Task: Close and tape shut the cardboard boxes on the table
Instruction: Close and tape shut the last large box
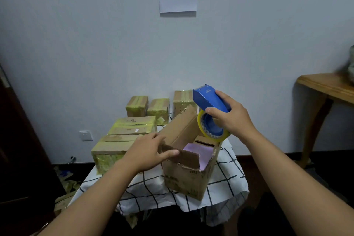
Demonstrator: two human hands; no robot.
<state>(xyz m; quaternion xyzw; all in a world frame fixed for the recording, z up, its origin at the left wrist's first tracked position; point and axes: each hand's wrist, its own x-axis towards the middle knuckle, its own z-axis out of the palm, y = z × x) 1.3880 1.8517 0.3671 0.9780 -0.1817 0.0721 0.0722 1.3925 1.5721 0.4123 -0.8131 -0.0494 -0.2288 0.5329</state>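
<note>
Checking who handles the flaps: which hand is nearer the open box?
Left. The left hand touches the open box at its near flap; the right hand holds the tape dispenser above it.

I see dim, flat, bluish indoor light, soft shadows under the table (226, 188), no glare; wide-angle bending at edges, soft focus overall, motion blur on something at far right edge (349, 67)
</note>
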